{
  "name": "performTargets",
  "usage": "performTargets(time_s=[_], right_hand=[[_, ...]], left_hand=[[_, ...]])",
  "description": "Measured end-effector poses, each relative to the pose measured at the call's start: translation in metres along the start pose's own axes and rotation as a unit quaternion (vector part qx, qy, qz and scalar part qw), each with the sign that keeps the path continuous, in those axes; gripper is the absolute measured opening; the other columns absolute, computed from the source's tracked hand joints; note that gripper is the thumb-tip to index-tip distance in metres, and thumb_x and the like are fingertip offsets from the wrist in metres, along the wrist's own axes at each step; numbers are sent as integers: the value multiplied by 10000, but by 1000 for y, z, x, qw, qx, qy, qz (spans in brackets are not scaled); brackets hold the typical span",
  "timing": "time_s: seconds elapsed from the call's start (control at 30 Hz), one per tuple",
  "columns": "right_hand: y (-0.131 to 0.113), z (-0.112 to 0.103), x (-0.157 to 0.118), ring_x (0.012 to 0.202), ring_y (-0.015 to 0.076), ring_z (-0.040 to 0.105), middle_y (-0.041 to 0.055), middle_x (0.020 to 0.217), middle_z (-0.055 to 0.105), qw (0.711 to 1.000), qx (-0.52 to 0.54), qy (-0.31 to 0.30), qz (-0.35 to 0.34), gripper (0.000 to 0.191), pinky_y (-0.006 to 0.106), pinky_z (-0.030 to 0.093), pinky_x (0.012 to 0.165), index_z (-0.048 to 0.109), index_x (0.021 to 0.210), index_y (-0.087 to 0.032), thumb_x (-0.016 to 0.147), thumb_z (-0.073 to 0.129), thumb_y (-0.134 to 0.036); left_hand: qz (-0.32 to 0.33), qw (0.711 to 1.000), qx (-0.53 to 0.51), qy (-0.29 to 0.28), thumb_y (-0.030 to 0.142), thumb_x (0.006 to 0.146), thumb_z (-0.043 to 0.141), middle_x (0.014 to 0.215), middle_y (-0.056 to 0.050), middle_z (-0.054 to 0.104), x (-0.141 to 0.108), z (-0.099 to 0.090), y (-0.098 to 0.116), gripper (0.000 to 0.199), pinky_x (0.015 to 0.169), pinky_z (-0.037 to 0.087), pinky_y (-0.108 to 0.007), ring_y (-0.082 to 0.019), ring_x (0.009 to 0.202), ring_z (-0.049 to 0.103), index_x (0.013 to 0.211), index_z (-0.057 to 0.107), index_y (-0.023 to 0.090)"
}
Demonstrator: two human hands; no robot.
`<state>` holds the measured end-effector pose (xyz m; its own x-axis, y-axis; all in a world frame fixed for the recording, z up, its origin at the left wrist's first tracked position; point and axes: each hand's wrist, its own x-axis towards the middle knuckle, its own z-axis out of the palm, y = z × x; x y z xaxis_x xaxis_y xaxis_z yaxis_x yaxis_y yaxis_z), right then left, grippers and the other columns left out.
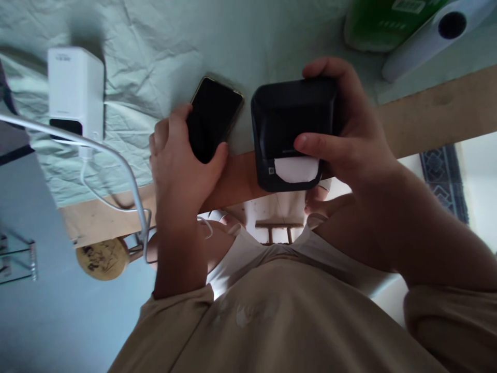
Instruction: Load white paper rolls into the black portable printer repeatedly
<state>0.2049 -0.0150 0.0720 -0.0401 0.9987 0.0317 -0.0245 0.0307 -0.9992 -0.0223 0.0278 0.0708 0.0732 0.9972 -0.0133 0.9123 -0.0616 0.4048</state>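
Observation:
A dark-screened smartphone (216, 118) with a thin light rim is near the front of the cloth-covered table. My left hand (180, 160) grips its near left end, thumb on one side and fingers on the other. I cannot tell whether the phone is lifted. Held in my right hand (353, 124) is a black, boxy portable printer (294, 116) with rounded corners, above the table's front edge. My right thumb presses across its face, and the fingers wrap round its far right side. White paper (297, 169) shows at the printer's near end.
At the left stands a white power bank (72, 85) with a white cable (116, 150) crossing to the table edge. A green container (382, 28) and a white tube-shaped thing (423, 44) lie at the far right. Below the wooden edge (438, 111) is a round stool (103, 258).

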Motion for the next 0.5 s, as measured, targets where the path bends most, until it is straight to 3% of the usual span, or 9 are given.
performTargets(time_s=[0.1,0.23,0.5], right_hand=[[-1,2,0,856,25,556,-13,1096,548,1000,9,1,0,655,156,525,699,460,1236,-252,692,818,-323],[-4,4,-1,848,18,560,-23,1057,535,999,35,9,15,635,158,533,720,457,1210,-241,683,810,-261],[-3,2,0,833,17,544,-23,1046,531,1000,20,3,10,624,149,511,686,478,1205,-260,684,820,-300]], left_hand=[[15,999,-36,5,353,774,708,1347,-97,597,-1,-3,-8,703,1146,448,-558,-348,1287,550,1436,501,239],[33,996,-85,24,294,754,692,1217,-71,653,0,-2,-22,686,1035,530,-500,-260,1051,655,1415,517,246],[54,990,-125,-46,343,846,649,1267,-49,632,2,-7,-39,615,935,551,-433,-251,1077,644,1432,463,308]])
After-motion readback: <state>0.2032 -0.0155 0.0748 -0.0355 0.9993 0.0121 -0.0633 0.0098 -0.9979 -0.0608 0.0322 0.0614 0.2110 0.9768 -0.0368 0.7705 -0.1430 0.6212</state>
